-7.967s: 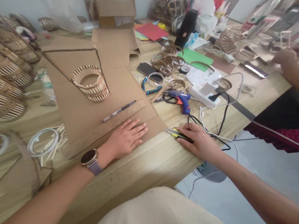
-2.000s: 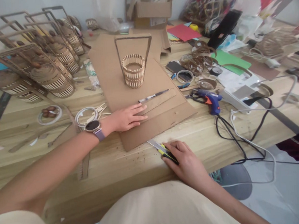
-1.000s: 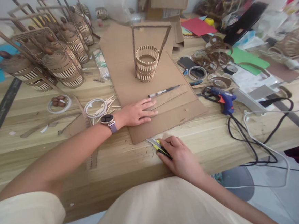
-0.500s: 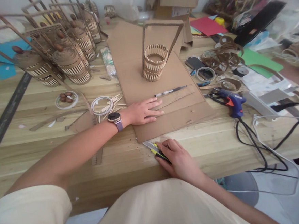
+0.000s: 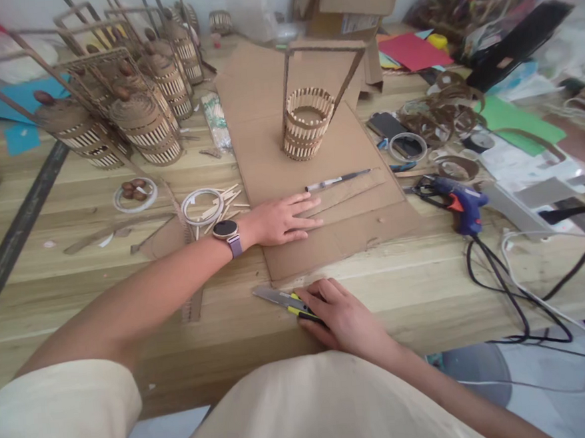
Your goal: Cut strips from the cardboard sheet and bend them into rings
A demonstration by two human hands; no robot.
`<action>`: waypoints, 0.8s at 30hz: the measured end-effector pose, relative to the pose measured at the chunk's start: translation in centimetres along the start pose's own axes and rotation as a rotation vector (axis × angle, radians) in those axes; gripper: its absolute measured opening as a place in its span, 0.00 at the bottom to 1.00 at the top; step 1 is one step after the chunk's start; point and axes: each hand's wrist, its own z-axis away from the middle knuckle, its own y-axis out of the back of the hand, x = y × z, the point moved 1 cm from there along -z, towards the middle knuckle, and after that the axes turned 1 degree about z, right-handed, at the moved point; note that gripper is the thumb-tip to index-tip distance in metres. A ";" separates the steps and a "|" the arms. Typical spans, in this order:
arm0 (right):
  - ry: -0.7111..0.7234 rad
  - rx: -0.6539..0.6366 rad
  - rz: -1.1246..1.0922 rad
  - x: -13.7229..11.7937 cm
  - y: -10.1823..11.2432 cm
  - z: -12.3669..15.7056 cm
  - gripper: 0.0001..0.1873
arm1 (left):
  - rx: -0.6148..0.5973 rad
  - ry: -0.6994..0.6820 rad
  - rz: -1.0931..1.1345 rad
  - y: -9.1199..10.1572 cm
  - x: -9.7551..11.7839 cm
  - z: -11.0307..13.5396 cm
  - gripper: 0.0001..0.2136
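Note:
My left hand (image 5: 283, 221) lies flat, fingers stretched, on a brown cardboard sheet (image 5: 319, 177) on the wooden table, pressing its near left part. A smartwatch (image 5: 226, 231) sits on that wrist. My right hand (image 5: 340, 312) is closed on a yellow and black utility knife (image 5: 284, 299), whose blade points left on the table just in front of the cardboard's near edge. A narrow cardboard strip (image 5: 348, 190) and a pen (image 5: 337, 179) lie on the sheet. A small stick basket with a cardboard handle (image 5: 308, 121) stands on it farther back.
Several stick-and-cardboard lantern-like baskets (image 5: 140, 119) stand at the back left. A white ring with sticks (image 5: 202, 205) lies left of the sheet. A blue glue gun (image 5: 459, 201) with cables (image 5: 507, 277) lies at the right, beside tape rolls, coloured paper and an open box (image 5: 352, 4).
The knife and my right hand have shifted left along the table's near edge, and the blade has turned to lie flatter. My left hand stays on the cardboard. The view has drifted right.

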 end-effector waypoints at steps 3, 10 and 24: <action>0.043 -0.010 -0.040 -0.1 0.3 -0.3 0.29 | -0.011 -0.007 -0.036 0.1 0.1 0.1 0.20; 0.056 0.225 0.048 2.8 3.2 1.1 0.18 | -0.018 -0.022 -0.137 0.6 -0.7 0.7 0.20; 0.097 0.262 0.269 10.6 6.2 1.9 0.11 | 0.136 0.209 -0.230 3.1 7.0 1.7 0.15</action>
